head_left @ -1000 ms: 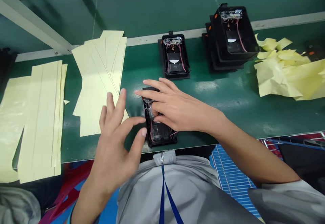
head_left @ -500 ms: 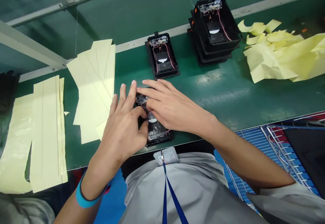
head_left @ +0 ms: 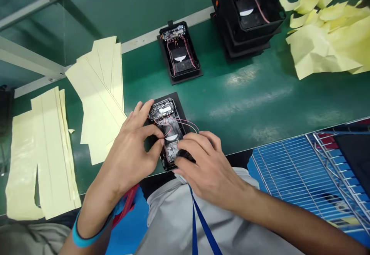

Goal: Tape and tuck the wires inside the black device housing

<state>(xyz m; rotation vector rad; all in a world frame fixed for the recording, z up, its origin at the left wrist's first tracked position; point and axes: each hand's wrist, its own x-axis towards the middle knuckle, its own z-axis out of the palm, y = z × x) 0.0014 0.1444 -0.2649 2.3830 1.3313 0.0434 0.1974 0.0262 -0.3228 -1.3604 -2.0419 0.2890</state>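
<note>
I've got the black plastic case (head_left: pixel 170 147) lying right in front of me on the green counter (head_left: pixel 231 104), close to the near edge. My left hand (head_left: pixel 130 158) curls round its left side, fingers bent in and pinching at the rim, while my right hand (head_left: pixel 208 174) comes over the lower end, fingers closed down on it. To me this looks like a light, stiff shell, so the rim is the place to hold. The circuit board (head_left: pixel 161 111) at the top end looks fragile, and those thin pink wires (head_left: pixel 185 123) looping across the dark hollow look soft and easy to snag, so they're best left alone. Another open case (head_left: pixel 179 49) sits farther along the counter, beside a stack of cases (head_left: pixel 248 20).
</note>
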